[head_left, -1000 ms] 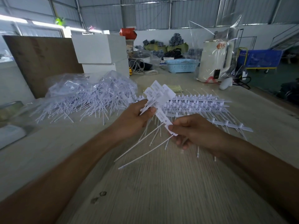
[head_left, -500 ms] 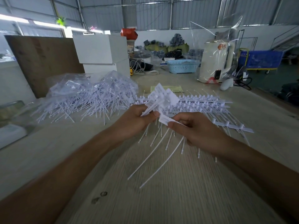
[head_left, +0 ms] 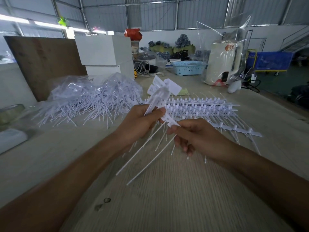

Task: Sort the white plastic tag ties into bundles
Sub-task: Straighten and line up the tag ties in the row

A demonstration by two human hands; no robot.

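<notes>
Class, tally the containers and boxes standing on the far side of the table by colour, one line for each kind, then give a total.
White rectangular boxes, stacked: 2
Light blue perforated plastic basket: 1
Cream plastic jug wrapped in clear film: 1
Total: 4

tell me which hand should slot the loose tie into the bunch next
The right hand, probably. It pinches a single tag tie by its flat head, right beside the bundle. The left hand already grips that bundle, so it is best left holding it steady.
</notes>
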